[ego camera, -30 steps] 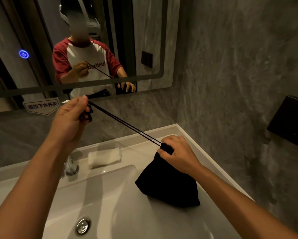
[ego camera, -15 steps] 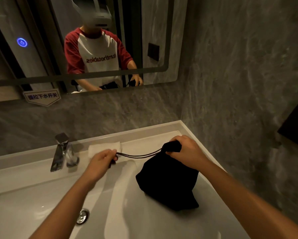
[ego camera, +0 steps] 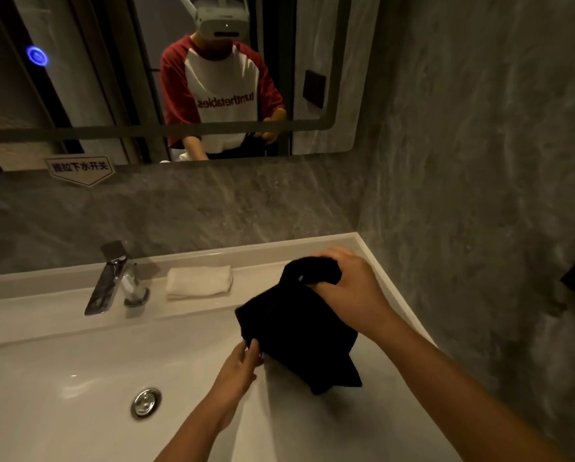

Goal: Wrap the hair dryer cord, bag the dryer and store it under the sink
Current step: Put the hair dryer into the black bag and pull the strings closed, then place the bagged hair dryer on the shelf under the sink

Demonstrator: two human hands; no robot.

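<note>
Bag [ego camera: 299, 331] between faucet [ego camera: 107, 278], towel [ego camera: 197, 282] (folded) and wall [ego camera: 479, 195]

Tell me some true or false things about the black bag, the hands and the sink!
1. The right hand grips the bunched top of the black cloth drawstring bag. True.
2. The left hand is turning the shiny chrome tap. False: it touches the bag's lower left edge.
3. A folded white towel lies on the ledge behind the basin. True.
4. The bag hangs from the wall mirror. False: it rests on the white sink at its right side.
5. The round metal drain plug sits in the basin. True.
</note>
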